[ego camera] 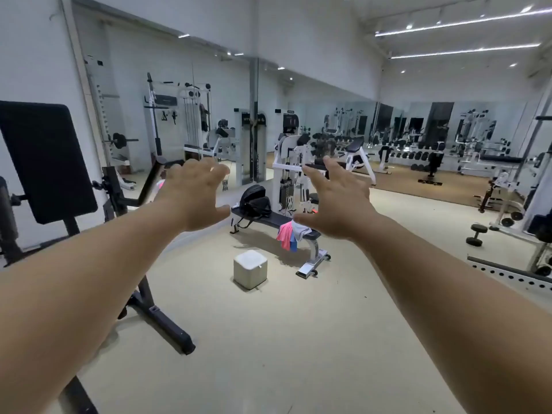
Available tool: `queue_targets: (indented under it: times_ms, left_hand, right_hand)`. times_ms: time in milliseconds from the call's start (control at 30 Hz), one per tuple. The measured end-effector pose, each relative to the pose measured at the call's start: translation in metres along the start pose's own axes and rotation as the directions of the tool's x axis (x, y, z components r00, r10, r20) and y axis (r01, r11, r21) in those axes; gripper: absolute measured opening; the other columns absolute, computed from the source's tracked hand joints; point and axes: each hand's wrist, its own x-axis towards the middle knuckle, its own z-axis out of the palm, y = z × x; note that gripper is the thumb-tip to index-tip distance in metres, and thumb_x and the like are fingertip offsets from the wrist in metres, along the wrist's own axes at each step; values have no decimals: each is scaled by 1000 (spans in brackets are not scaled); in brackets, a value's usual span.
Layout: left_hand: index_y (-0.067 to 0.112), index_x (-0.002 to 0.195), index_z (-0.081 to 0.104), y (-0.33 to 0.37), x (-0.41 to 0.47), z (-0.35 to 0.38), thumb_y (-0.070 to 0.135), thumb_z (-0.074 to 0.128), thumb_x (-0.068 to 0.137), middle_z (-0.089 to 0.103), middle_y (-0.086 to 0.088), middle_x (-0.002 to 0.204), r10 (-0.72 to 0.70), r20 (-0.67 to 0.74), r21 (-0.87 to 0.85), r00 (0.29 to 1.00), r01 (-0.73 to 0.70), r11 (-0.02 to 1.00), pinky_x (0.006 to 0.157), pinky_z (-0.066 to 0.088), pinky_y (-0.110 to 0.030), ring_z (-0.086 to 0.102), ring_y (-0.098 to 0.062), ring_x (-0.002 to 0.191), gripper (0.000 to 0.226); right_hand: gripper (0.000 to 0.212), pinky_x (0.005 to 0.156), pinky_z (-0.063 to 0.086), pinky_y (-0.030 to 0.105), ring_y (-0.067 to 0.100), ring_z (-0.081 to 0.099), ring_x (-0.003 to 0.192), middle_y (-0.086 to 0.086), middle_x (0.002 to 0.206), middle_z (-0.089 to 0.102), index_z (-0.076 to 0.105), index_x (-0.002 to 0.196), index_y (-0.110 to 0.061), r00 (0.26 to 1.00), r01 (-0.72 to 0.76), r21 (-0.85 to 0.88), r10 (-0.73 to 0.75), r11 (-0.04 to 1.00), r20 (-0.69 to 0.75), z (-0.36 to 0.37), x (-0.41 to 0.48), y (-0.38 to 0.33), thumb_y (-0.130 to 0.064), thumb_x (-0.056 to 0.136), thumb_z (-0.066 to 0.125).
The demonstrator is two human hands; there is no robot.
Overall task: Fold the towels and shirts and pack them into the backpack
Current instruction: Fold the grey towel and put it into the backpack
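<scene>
Reaching, both hands' fingers (pixel 206 171) spread, empty.

Two bare hands are showing mid-frame, the left hand (pixel 195 195) and the right hand (pixel 337 198), both spread and holding nothing. One black backpack (pixel 254 202) is sitting on one flat bench (pixel 274 220) at the centre. Three cloths are hanging off it: a pink cloth (pixel 283 234), a blue cloth (pixel 294 245), a white cloth (pixel 300 230). One pale cube stool (pixel 250 268) is standing just below.

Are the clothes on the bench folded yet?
No, unfolded. The clothes lie in a loose heap, pink and blue ends hanging over the bench edge. Both hands are empty.
</scene>
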Motion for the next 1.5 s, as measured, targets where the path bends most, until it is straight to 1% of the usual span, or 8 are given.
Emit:
queue_targets:
  times_ms: [167,267,367,500,867,1100,1367,1500]
  left_hand:
    - [29,145,34,-31,62,84,69,50,78,41,-3,148,25,60,-3,998,-25,1000,101,42,-50,44,-29,131,80]
    - [28,145,37,-54,107,128,62,59,80,44,-3,145,-66,119,-209,991,90,974,103,39,-50,44,-29,130,77]
    - [29,148,35,-67,149,171,60,64,81,41,-5,148,-148,210,-420,966,226,879,107,39,-51,41,-31,132,79]
    - [31,146,35,-80,199,234,60,65,80,41,-2,148,-78,226,-407,971,166,898,109,37,-51,39,-29,133,78]
    - [31,144,37,-69,355,436,53,64,84,41,-4,146,-68,385,-334,920,208,919,107,33,-49,37,-31,134,70]
    - [33,145,38,-64,465,555,56,65,83,39,-1,150,-58,468,-325,882,233,917,107,34,-50,37,-30,134,71]
    - [34,142,38,-111,583,732,65,59,77,42,2,147,4,540,-342,841,215,915,106,38,-49,39,-28,134,74]
    - [31,142,40,-150,644,823,60,63,81,44,-1,142,27,597,-346,801,227,910,104,39,-48,40,-29,131,71]
  right_hand:
    - [98,120,13,61,31,5,154,4,168,-2,8,157,-41,1000,0,-40,0,999,12,65,89,-14,-73,81,60]
    - [97,120,14,59,29,5,154,2,168,-2,10,156,-42,996,-73,0,72,997,42,101,151,-17,-73,80,61]
    - [95,118,18,59,30,8,153,2,168,-1,13,155,-43,989,-138,27,136,990,64,137,206,-14,-72,79,61]
    - [92,115,22,56,31,12,152,4,168,1,15,156,-41,977,-185,23,181,983,109,187,266,-5,-72,81,59]
    - [85,112,27,56,29,18,150,1,166,9,28,152,-42,960,-206,92,184,974,211,356,450,94,-67,79,65]
    - [71,107,38,52,30,38,138,-1,160,24,46,139,-38,929,-221,182,150,958,337,460,574,157,-69,77,63]
    - [68,104,39,51,29,37,137,0,155,30,47,141,-34,886,-209,122,135,970,443,600,729,167,-63,82,64]
    - [66,103,41,48,30,40,134,2,150,35,49,139,-32,843,-275,84,199,958,499,670,810,161,-63,83,63]
